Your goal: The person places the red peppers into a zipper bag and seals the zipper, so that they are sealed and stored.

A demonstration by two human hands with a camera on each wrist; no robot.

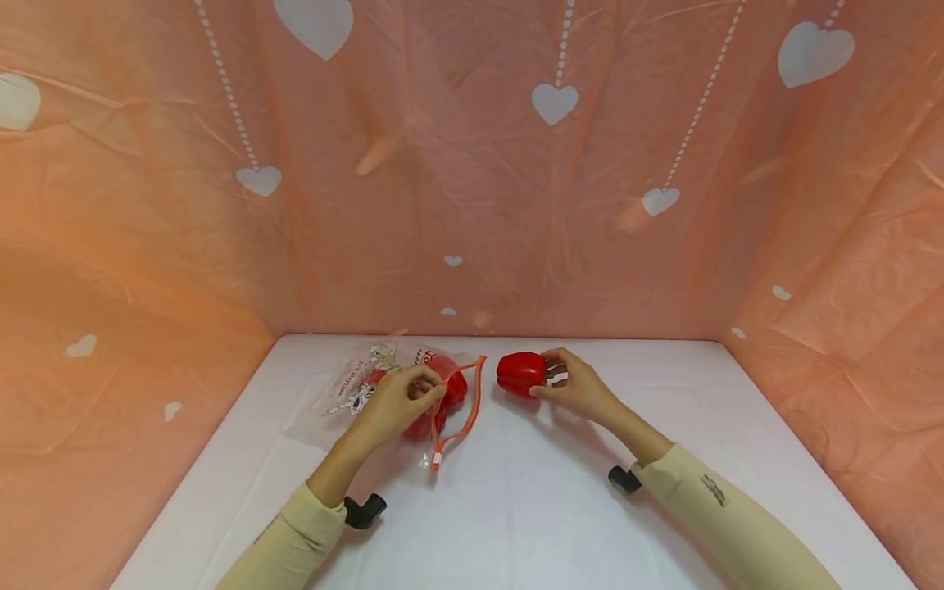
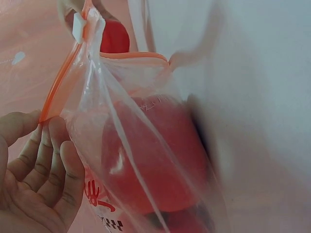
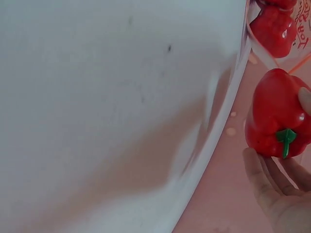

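Note:
A clear printed zip bag with an orange zip edge lies on its side, its mouth spread toward the right. Through its plastic, red bell peppers show inside; how many is hard to tell. My left hand pinches the orange zip edge between thumb and fingers. A white slider sits on that edge. Just right of the bag mouth, my right hand grips another red bell pepper from its stem end. Its green stem faces that hand in the right wrist view.
Everything rests on a white-covered table. An orange-pink curtain with white hearts surrounds its back and sides. One dark wrist-worn piece hangs under the left wrist, and a second dark piece under the right.

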